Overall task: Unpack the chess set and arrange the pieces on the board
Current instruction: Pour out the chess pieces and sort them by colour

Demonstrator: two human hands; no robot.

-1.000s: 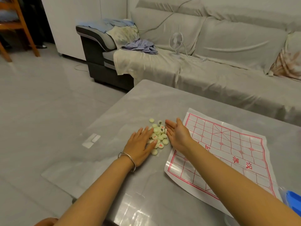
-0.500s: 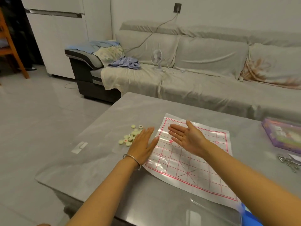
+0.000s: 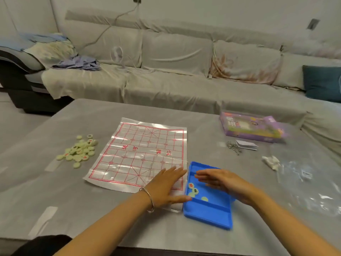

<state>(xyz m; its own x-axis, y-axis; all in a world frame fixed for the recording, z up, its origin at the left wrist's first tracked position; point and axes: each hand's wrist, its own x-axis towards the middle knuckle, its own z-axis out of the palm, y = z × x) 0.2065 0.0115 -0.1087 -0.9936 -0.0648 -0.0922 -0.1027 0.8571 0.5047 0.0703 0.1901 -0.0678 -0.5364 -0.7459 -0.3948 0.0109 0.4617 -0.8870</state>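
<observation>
Left hand (image 3: 166,187): fingers straight and spread, flat on the 5 o'clock corner of the xiangqi board (image 3: 136,154). Right hand (image 3: 225,183): fingers straight, over the blue tray (image 3: 208,217), which holds three pieces (image 3: 195,191). Piece pile (image 3: 78,150): at 9 o'clock of the board, apart from it

Red 楚河 on board (image 3: 140,137), black 卒 on piece (image 3: 195,190) in blue tray (image 3: 208,217), box (image 3: 252,129) print blurred

A long grey-covered sofa (image 3: 184,74) stands behind the grey table (image 3: 92,209), against a pale wall (image 3: 221,12).
</observation>
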